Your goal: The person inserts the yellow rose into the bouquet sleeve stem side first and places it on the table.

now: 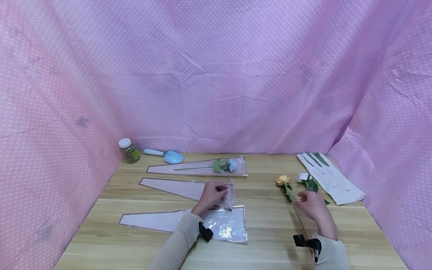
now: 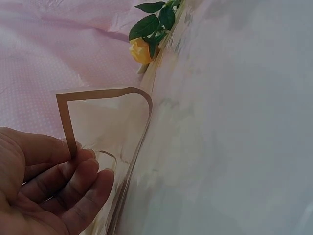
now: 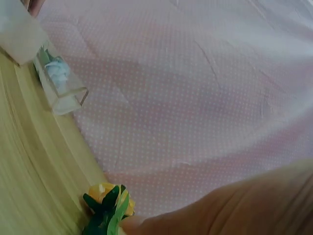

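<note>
My left hand (image 1: pixel 213 193) pinches the wide open end of the middle clear flower sleeve (image 1: pixel 172 185), and its brown-edged mouth (image 2: pixel 105 93) bows upward in the left wrist view. On the right, my right hand (image 1: pixel 312 204) pinches the stem of a yellow rose (image 1: pixel 282 180) just below its leaves. In the right wrist view the thumb (image 3: pixel 142 225) sits against the rose's green leaves (image 3: pixel 105 215). A sleeve with a blue rose (image 1: pixel 232 165) inside lies behind the middle one. Another flat sleeve (image 1: pixel 148 221) lies nearer, partly under my left forearm.
A white rose (image 1: pixel 303 177) lies beside white gloves (image 1: pixel 332 180) at the right. A blue trowel (image 1: pixel 173 156) and a jar with a white lid (image 1: pixel 129 152) stand along the back left. Pink dotted cloth (image 1: pixel 216 75) walls the wooden table's back and sides.
</note>
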`<state>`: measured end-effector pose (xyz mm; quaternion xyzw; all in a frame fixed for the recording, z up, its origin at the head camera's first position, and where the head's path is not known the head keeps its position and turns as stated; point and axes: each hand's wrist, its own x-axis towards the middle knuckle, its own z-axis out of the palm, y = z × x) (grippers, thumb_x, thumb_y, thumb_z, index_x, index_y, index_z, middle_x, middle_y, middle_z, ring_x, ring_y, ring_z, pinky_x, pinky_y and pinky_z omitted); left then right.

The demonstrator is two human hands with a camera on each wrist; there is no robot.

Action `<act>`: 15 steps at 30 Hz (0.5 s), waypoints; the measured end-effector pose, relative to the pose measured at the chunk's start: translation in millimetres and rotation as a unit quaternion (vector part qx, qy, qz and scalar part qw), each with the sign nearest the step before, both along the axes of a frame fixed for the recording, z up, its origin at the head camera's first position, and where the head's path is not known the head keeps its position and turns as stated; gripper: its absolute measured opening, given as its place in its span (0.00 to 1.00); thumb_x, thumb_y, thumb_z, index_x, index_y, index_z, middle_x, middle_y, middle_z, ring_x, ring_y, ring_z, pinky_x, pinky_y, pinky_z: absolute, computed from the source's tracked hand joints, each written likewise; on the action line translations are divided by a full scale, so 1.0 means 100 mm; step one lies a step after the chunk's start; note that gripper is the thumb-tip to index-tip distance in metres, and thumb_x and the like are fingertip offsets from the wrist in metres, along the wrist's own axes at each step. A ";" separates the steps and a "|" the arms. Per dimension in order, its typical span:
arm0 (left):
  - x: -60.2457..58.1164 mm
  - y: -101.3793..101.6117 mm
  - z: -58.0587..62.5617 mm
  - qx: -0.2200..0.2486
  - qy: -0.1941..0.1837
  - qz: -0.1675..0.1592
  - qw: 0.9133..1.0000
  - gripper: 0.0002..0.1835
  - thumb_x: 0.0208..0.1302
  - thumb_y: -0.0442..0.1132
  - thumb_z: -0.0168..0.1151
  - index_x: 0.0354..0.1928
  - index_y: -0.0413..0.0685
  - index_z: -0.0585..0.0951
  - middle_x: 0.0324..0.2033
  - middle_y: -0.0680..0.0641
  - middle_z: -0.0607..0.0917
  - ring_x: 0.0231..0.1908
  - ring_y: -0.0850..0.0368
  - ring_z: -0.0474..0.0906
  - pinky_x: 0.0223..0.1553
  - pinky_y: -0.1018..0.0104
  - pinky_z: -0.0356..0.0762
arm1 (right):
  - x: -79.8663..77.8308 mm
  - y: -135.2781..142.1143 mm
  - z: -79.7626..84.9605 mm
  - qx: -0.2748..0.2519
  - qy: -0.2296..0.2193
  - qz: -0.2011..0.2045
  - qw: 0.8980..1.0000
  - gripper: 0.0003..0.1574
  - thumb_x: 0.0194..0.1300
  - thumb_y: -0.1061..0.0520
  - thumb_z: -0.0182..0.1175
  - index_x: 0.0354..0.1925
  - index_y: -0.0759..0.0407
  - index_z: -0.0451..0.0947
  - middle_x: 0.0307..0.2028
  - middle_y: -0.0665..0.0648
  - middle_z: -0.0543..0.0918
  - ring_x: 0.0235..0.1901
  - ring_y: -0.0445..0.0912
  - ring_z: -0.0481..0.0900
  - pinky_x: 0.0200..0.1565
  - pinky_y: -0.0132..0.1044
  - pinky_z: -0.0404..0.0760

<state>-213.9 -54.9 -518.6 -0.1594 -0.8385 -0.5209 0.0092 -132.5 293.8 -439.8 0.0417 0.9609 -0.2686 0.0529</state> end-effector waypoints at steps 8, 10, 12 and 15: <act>0.01 0.00 0.01 0.001 0.001 -0.001 1.000 0.04 0.58 0.28 0.68 0.36 0.38 0.88 0.33 0.40 0.90 0.30 0.63 0.79 0.30 0.76 0.78 | 0.02 0.03 -0.13 -0.013 -0.076 -0.009 0.997 0.34 0.60 0.55 0.65 0.55 0.80 0.71 0.46 0.79 0.79 0.33 0.53 0.83 0.31 0.44 0.83; 0.01 0.00 0.01 0.002 0.000 0.000 1.000 0.05 0.58 0.28 0.68 0.36 0.38 0.88 0.33 0.40 0.90 0.30 0.63 0.79 0.30 0.76 0.77 | 0.03 0.03 -0.16 -0.015 -0.081 -0.009 0.997 0.35 0.60 0.55 0.65 0.55 0.80 0.70 0.46 0.79 0.80 0.32 0.53 0.83 0.31 0.43 0.83; 0.00 0.00 0.01 0.004 -0.003 0.001 1.000 0.05 0.58 0.28 0.68 0.36 0.38 0.88 0.33 0.40 0.90 0.30 0.62 0.79 0.30 0.76 0.77 | 0.04 0.03 -0.19 -0.010 -0.083 -0.005 0.996 0.34 0.60 0.55 0.66 0.54 0.80 0.72 0.46 0.78 0.80 0.35 0.54 0.82 0.33 0.45 0.82; 0.01 0.00 0.02 0.003 -0.013 0.000 1.000 0.05 0.59 0.28 0.67 0.36 0.38 0.88 0.33 0.40 0.90 0.30 0.62 0.79 0.30 0.76 0.77 | 0.03 0.03 -0.26 -0.002 -0.078 0.001 0.997 0.29 0.57 0.57 0.67 0.51 0.78 0.75 0.44 0.75 0.82 0.36 0.54 0.80 0.36 0.47 0.81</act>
